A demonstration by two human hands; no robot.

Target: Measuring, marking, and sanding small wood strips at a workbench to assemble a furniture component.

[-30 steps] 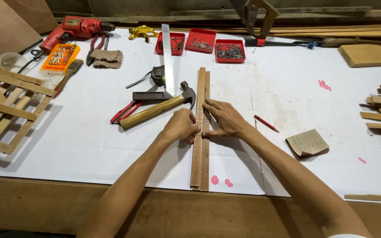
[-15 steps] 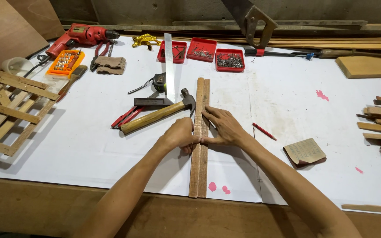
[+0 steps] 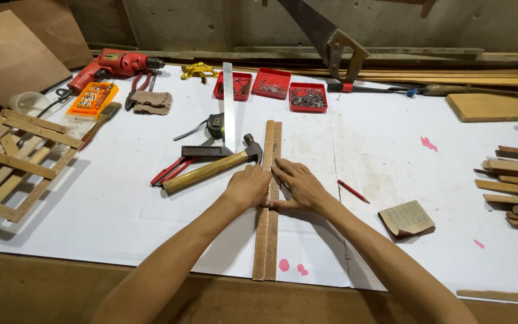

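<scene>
Left hand (image 3: 248,187) and right hand (image 3: 298,187) press flat on two wooden strips (image 3: 269,198) laid side by side. A hammer (image 3: 214,169) lies just left of the strips.

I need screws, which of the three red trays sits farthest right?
The red tray heaped with grey metal bits, nearest the saw handle; the other two lie left of it.
</scene>
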